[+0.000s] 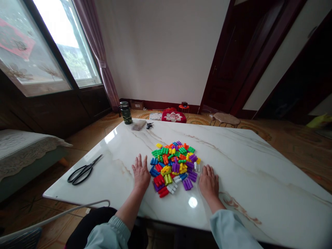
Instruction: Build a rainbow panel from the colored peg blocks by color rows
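Observation:
A pile of small plastic building pieces (175,164) in red, green, blue, yellow, purple, orange and white lies on the white marble table (259,173). My left hand (140,172) rests flat on the table just left of the pile, fingers stretched out, holding nothing. My right hand (209,182) lies flat on the table just right of the pile, fingers extended and also empty. Both hands flank the pile, close to its nearest pieces.
Black scissors (84,170) lie near the table's left edge. A dark green flask (126,112), a blurred small object (139,125) and dark keys (149,125) sit at the far left corner. A bed (23,152) stands left; a small stool (225,119) and red cushion (173,116) are beyond the table.

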Demonstrator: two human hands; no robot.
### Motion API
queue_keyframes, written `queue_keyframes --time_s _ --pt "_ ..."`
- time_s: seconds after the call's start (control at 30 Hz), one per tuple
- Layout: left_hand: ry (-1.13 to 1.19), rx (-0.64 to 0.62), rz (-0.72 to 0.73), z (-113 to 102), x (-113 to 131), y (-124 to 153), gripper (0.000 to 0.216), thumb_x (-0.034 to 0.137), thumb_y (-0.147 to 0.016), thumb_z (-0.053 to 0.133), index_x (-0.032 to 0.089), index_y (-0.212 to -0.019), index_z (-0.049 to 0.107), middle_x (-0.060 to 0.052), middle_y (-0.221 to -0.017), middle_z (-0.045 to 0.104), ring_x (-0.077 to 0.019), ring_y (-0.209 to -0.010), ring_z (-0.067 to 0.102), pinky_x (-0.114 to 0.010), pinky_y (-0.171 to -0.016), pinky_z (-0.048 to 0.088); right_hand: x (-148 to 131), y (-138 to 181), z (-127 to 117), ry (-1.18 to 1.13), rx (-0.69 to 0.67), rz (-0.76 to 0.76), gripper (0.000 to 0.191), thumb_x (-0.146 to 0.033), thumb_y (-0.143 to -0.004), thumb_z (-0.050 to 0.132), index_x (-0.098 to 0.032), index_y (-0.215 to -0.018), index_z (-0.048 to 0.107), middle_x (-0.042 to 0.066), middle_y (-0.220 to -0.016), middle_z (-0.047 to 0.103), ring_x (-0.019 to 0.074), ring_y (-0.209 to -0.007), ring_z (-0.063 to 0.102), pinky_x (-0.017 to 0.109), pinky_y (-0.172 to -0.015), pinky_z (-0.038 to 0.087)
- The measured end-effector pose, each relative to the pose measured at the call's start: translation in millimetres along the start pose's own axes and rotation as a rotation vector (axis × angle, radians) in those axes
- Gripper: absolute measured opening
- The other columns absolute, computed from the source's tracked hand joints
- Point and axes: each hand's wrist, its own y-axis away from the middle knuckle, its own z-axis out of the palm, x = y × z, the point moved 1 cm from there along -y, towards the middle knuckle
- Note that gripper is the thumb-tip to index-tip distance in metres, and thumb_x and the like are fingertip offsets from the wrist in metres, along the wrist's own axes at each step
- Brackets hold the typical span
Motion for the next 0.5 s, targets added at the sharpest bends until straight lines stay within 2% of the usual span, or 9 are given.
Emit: queue_keyframes --time_s 0.07,0.17,0.27,0.33,0.37,0.5 --pt "-0.017 -0.067 0.043 1.9 -0.8 -0.6 0.062 0.003 -0.083 0.036 0.02 -0.142 0.047 -0.012 -0.155 0.035 -0.0298 -0.145 0.026 -0.055 -0.117 0.021 1.6 -1.6 6.9 0.034 -0.059 0.001 0.053 -0.018 -0.092 0.027 -0.011 -0.141 0.046 0.016 -0.15 0.04 0.0264 -0.14 0.031 0.049 -0.112 0.025" --pt "-0.022 -0.09 0.056 2.3 -0.4 -0.7 0.057 0.006 -0.086 0.036 0.021 -0.138 0.053 -0.013 -0.151 0.042 -0.0302 -0.143 0.031 -0.055 -0.116 0.021 2.4 -2.7 8.2 0.054 -0.049 0.001 0.052 -0.019 -0.093 0.028 -0.011 -0.141 0.047 0.016 -0.15 0.041 0.0259 -0.14 0.032 0.047 -0.111 0.027" --pt "0.001 -0.038 0.046 1.7 0.6 0.6 0.058 0.008 -0.088 0.035 0.02 -0.144 0.044 -0.015 -0.156 0.031 -0.0289 -0.144 0.029 -0.054 -0.116 0.024 1.2 -2.4 3.4 0.053 -0.034 0.005 0.051 -0.019 -0.093 0.029 -0.013 -0.139 0.049 0.016 -0.149 0.042 0.0257 -0.139 0.034 0.047 -0.111 0.027" --pt "0.034 0.015 0.024 1.7 0.5 0.6 0.058 0.011 -0.091 0.034 0.018 -0.149 0.033 -0.018 -0.159 0.021 -0.0276 -0.145 0.027 -0.051 -0.115 0.027 0.3 -2.1 1.1 0.047 -0.029 0.007 0.05 -0.019 -0.093 0.03 -0.014 -0.139 0.049 0.015 -0.148 0.043 0.0257 -0.139 0.034 0.046 -0.111 0.028" --pt "0.045 0.021 0.01 1.9 0.0 -0.1 0.058 0.011 -0.092 0.033 0.015 -0.15 0.031 -0.019 -0.159 0.02 -0.0269 -0.145 0.027 -0.049 -0.115 0.027 0.1 -2.1 0.7 0.045 -0.027 0.006 0.05 -0.019 -0.092 0.031 -0.014 -0.138 0.049 0.015 -0.148 0.043 0.0257 -0.138 0.034 0.046 -0.11 0.028" --pt "0.04 -0.064 -0.031 2.5 -2.5 -6.8 0.051 0.006 -0.09 0.032 0.013 -0.136 0.053 -0.016 -0.149 0.043 -0.0251 -0.142 0.035 -0.046 -0.117 0.026 0.6 -2.5 2.4 0.045 -0.022 0.01 0.05 -0.019 -0.093 0.031 -0.014 -0.138 0.05 0.015 -0.148 0.044 0.0254 -0.138 0.035 0.045 -0.11 0.028"
